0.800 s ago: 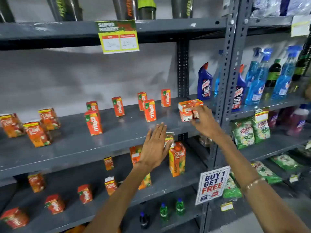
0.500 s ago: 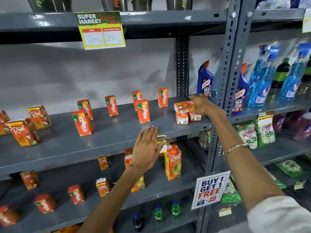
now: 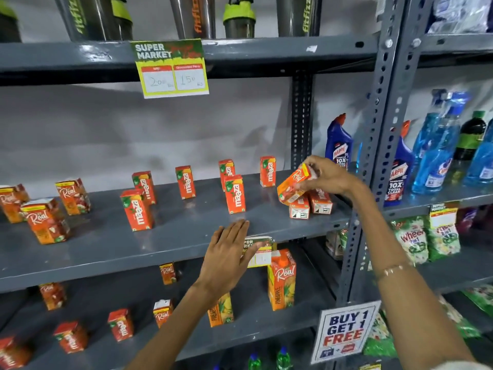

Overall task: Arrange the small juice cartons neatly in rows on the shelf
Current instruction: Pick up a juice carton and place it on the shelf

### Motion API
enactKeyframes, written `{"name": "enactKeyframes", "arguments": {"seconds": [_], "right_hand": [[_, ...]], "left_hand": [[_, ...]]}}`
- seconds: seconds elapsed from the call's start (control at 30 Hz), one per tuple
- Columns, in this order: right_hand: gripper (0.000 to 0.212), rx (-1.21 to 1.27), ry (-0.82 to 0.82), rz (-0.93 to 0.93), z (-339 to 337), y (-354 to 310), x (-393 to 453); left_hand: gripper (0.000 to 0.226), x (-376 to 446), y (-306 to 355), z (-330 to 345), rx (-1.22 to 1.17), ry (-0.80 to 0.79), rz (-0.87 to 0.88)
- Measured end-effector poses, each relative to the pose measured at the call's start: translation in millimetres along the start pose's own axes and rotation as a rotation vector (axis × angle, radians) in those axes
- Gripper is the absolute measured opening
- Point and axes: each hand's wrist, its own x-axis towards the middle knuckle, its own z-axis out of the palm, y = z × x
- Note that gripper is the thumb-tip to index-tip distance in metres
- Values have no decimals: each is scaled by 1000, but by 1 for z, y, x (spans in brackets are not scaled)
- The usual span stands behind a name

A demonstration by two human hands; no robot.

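My right hand grips a small orange Real juice carton and holds it tilted just above two cartons lying on their sides at the right end of the grey middle shelf. Several upright Maaza cartons stand scattered along the shelf, and Real cartons stand at its left end. My left hand rests flat with fingers spread on the shelf's front edge, holding nothing.
A price tag hangs from the upper shelf. The lower shelf holds more small cartons and a tall Real carton. A perforated steel post bounds the bay on the right, with cleaner bottles beyond. A sale sign hangs low.
My right hand has lifted the top carton off the small pile at the shelf's right end and tilted it. My left hand has stayed on the shelf edge.
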Motion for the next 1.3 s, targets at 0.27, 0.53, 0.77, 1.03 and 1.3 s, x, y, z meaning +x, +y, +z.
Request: {"name": "enactKeyframes", "arguments": {"seconds": [0.27, 0.53, 0.77, 1.03, 1.3], "right_hand": [[52, 1026, 63, -185, 106, -58, -30], [39, 1177, -174, -209, 248, -167, -31], [40, 1116, -248, -237, 371, -274, -12], [20, 884, -195, -286, 523, -401, 30], [41, 727, -122, -175, 598, -428, 73]], "left_hand": [[80, -46, -72, -36, 18, 76, -179], [73, -125, -179, -84, 163, 72, -320], [69, -188, -298, -125, 196, 109, -350], [67, -251, -432, -169, 231, 135, -375], [69, -265, -462, -169, 191, 151, -299]]}}
